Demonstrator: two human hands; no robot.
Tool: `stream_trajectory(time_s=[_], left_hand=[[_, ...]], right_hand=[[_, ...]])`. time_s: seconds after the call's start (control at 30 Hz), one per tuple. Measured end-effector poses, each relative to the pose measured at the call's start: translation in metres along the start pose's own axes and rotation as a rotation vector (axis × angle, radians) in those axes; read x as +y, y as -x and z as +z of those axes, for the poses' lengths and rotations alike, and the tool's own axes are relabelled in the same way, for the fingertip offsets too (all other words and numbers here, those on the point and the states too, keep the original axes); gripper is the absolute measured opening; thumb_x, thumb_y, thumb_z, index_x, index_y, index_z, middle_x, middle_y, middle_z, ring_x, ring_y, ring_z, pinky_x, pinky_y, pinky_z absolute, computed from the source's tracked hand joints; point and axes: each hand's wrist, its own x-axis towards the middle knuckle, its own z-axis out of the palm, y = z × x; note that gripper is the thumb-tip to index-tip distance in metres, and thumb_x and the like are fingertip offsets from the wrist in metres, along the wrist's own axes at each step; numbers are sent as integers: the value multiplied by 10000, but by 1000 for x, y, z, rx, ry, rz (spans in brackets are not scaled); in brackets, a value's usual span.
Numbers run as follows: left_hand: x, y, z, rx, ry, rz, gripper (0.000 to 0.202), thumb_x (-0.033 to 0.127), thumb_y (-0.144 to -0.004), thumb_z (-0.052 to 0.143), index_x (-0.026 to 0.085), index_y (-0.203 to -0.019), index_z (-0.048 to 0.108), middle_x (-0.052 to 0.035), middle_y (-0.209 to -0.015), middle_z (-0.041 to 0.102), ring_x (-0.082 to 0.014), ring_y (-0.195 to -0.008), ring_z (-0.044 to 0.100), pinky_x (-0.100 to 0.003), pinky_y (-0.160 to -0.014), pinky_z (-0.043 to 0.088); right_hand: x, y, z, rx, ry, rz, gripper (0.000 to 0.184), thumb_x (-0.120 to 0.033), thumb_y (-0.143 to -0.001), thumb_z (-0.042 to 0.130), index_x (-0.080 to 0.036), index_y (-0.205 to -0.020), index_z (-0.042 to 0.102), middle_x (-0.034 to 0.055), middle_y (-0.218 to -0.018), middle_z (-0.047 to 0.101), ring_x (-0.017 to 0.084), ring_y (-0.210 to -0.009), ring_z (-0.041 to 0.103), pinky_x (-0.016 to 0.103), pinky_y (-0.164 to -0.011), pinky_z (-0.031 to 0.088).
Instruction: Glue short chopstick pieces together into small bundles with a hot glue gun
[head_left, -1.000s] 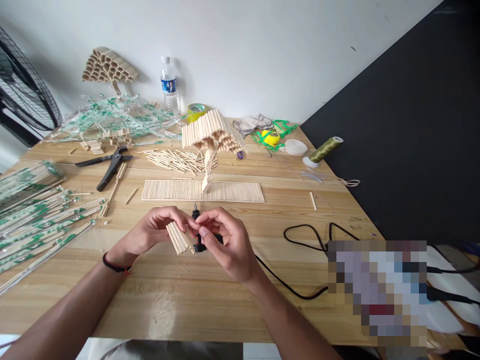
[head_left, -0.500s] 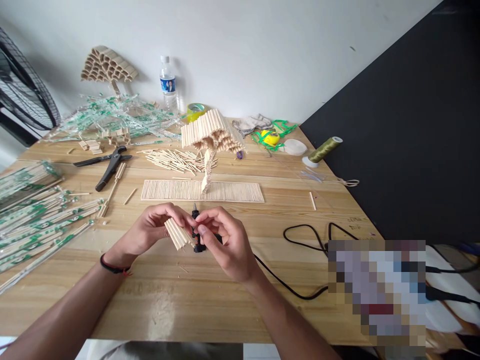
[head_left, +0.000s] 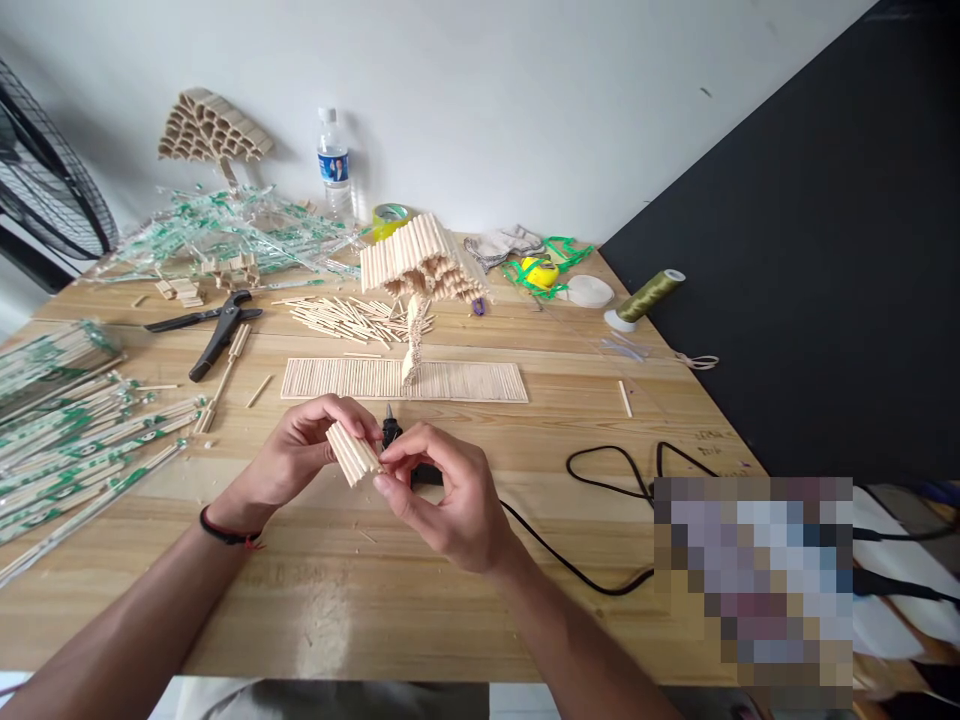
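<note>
Head view, hands and wares: one bundle of short sticks (head_left: 351,455), raised over the wooden surface (head_left: 262,610), gripped by the fingers of our left hand (head_left: 300,450). One right hand (head_left: 450,500), thumb and forefinger shifted leftward since a moment ago to the bundle's right edge; whether they pinch a stick, we cannot tell. We judge that both hands now work this one piece. One glue gun (head_left: 390,430), just beyond, more covered than before. One stick mat (head_left: 337,378), farther back.

One stick bundle (head_left: 349,456), two stick structures (head_left: 420,257), one bottle (head_left: 334,168), seemingly one glue gun (head_left: 391,432).
</note>
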Motion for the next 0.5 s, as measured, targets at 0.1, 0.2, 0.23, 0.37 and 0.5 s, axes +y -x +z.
stream_trajectory(time_s=[0.1, 0.2, 0.23, 0.37, 0.5], left_hand=[[-2, 0, -2, 3, -1, 2, 68, 191, -939, 844, 203, -996, 810, -90, -1009, 799, -180, -910, 743, -235, -759, 589], [-3, 1, -3, 8, -8, -3, 106, 229, -922, 867, 211, -1010, 810, -82, -992, 788, -184, -892, 733, -246, -748, 574], [-4, 1, -3, 12, -19, 0, 113, 240, -918, 873, 212, -1010, 812, -80, -985, 785, -187, -887, 730, -252, -749, 570], [-4, 1, -3, 58, -94, -1, 130, 268, -908, 881, 204, -1005, 824, -75, -967, 781, -185, -857, 718, -262, -748, 556], [-3, -2, -1, 127, -180, -9, 132, 270, -908, 875, 194, -1008, 832, -73, -950, 791, -169, -785, 708, -250, -695, 549]], right_hand=[[1, 1, -1, 38, 60, 23, 32, -248, -953, 738, -217, -956, 732, 24, -811, 738, 159, -678, 683, 310, -630, 588], [2, 1, -1, 67, 107, 45, 39, -249, -966, 717, -219, -941, 725, 28, -815, 746, 167, -690, 700, 320, -645, 604], [2, 1, -1, 76, 117, 49, 47, -251, -968, 714, -220, -934, 719, 28, -817, 748, 166, -688, 703, 320, -648, 607], [4, -1, 0, 98, 117, 83, 89, -275, -980, 703, -224, -909, 690, 25, -812, 744, 161, -668, 699, 305, -631, 604], [6, -3, 1, 81, 104, 152, 61, -281, -979, 691, -231, -951, 670, 21, -837, 729, 154, -670, 680, 288, -627, 602]])
